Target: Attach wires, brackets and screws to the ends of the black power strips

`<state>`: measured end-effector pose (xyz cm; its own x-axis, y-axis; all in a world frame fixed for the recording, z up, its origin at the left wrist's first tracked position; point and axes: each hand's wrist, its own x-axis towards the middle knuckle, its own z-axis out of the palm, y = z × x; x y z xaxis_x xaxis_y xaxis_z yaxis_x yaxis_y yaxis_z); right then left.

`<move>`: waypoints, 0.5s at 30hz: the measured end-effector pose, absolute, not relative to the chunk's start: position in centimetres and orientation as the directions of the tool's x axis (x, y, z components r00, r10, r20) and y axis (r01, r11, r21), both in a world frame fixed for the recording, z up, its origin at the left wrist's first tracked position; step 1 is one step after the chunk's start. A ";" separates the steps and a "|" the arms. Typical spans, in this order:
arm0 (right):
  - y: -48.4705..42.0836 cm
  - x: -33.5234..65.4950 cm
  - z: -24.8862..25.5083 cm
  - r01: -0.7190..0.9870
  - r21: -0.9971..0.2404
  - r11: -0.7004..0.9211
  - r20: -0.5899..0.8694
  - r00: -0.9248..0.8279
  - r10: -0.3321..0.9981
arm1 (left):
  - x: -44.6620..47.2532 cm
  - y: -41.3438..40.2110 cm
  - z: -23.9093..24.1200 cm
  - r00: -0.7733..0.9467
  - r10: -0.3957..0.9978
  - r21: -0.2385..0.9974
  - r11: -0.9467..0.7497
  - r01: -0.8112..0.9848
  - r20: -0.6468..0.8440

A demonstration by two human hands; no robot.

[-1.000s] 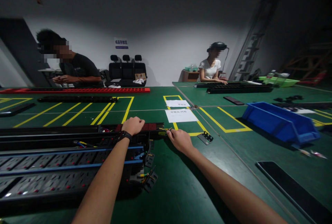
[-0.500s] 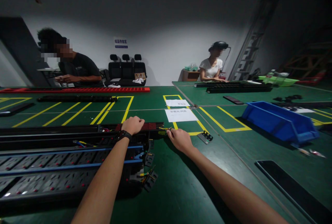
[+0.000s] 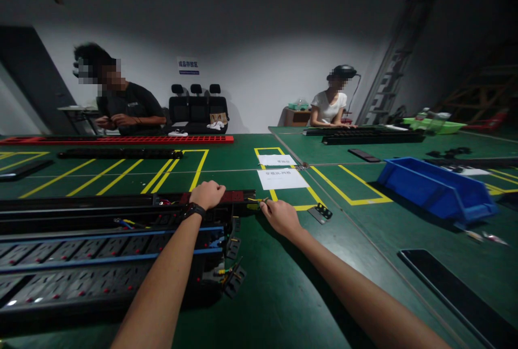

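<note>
My left hand [image 3: 207,194], with a dark band on its wrist, is closed over a long black power strip [image 3: 165,200] with a dark red section [image 3: 232,196] near its right end. Just past that end, my right hand [image 3: 282,216] pinches a thin yellow-green wire [image 3: 256,205] between thumb and fingers. The wire's tip is too small to make out. Nearer me, under my left forearm, lie several more black strips with sockets and red dots [image 3: 76,254], edged by blue rails. Loose end pieces [image 3: 234,282] with wires hang from their right ends.
A small metal bracket [image 3: 320,213] lies right of my right hand. Farther right are a blue bin [image 3: 437,190] and a phone [image 3: 457,295]. White paper sheets [image 3: 282,179] lie ahead. Two co-workers [image 3: 135,106] sit across the green table [image 3: 299,295], behind a red rail [image 3: 121,139].
My hands hold almost the same place, with the right fingers shifting very slightly at the wire. The co-worker at the left has moved a little to the right.
</note>
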<state>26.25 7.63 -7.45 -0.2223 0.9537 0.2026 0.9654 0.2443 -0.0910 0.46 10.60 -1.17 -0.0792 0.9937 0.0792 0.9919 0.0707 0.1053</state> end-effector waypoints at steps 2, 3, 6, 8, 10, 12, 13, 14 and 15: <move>7.6 26.2 -7.4 0.967 -0.090 0.239 0.200 -0.217 0.956 | 0.5 10.6 -1.2 -0.084 0.993 0.102 0.075 0.992 0.080; 7.6 26.2 -7.4 0.968 -0.088 0.237 0.199 -0.216 0.956 | 0.5 10.6 -1.2 -0.086 0.993 0.100 0.077 0.992 0.080; 7.6 26.2 -7.5 0.968 -0.082 0.237 0.200 -0.217 0.955 | 0.6 10.6 -1.2 -0.086 0.993 0.097 0.078 0.992 0.080; 7.6 26.2 -7.4 0.968 -0.078 0.237 0.196 -0.218 0.956 | 0.6 10.5 -1.1 -0.085 0.993 0.096 0.077 0.992 0.079; 7.6 26.2 -7.4 0.969 -0.074 0.235 0.191 -0.218 0.957 | 0.6 10.5 -1.1 -0.086 0.993 0.096 0.078 0.992 0.078; 7.6 26.2 -7.3 0.969 -0.074 0.236 0.188 -0.219 0.957 | 0.6 10.5 -1.0 -0.085 0.993 0.097 0.078 0.992 0.076; 7.6 26.2 -7.3 0.968 -0.076 0.238 0.187 -0.220 0.957 | 0.6 10.5 -1.0 -0.085 0.994 0.097 0.077 0.992 0.075; 7.6 26.2 -7.3 0.968 -0.078 0.239 0.186 -0.221 0.957 | 0.6 10.5 -1.0 -0.083 0.994 0.098 0.076 0.992 0.074; 7.6 26.2 -7.3 0.968 -0.080 0.238 0.184 -0.221 0.958 | 0.6 10.4 -1.0 -0.082 0.994 0.098 0.075 0.992 0.074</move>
<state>26.20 7.60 -7.26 -0.2207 0.9578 0.1843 0.9678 0.2385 -0.0805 0.57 10.45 -0.98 -0.0821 0.9939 0.0739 0.9924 0.0747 0.0982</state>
